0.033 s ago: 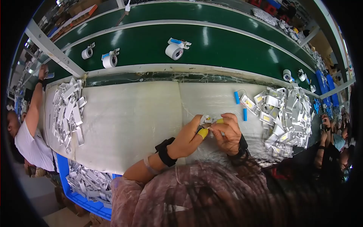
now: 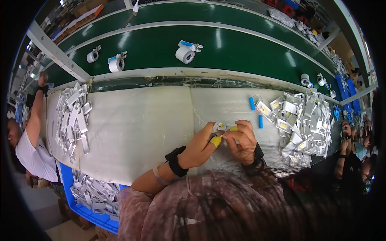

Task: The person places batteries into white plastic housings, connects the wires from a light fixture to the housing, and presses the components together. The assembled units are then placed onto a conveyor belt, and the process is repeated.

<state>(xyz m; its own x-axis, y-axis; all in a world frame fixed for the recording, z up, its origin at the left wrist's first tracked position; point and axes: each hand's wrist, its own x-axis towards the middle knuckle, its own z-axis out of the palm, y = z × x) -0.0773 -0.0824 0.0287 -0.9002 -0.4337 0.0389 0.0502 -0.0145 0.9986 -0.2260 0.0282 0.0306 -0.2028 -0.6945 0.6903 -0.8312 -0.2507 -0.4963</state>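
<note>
My left hand (image 2: pixel 199 149) is closed around a small white plastic part (image 2: pixel 219 126), with a yellow cover on the thumb. My right hand (image 2: pixel 242 143) pinches at the same part from the other side, a yellow cover on one finger. Thin details between the fingertips are too small to make out. To the right of my hands lie two blue cylinders (image 2: pixel 260 121) joined by thin wires, beside a white housing with a yellow panel (image 2: pixel 263 109).
A big pile of white housings (image 2: pixel 299 122) covers the table's right side; white plastic pieces (image 2: pixel 72 116) are heaped at left. A blue crate (image 2: pixel 90 217) holds more. Beyond the table, a green conveyor (image 2: pixel 152 50) carries round white lamp heads (image 2: pixel 185 55). A co-worker (image 2: pixel 34 148) reaches in at left.
The co-worker's hand and arm at the far left have shifted slightly. My own hands and the part between them look the same.
</note>
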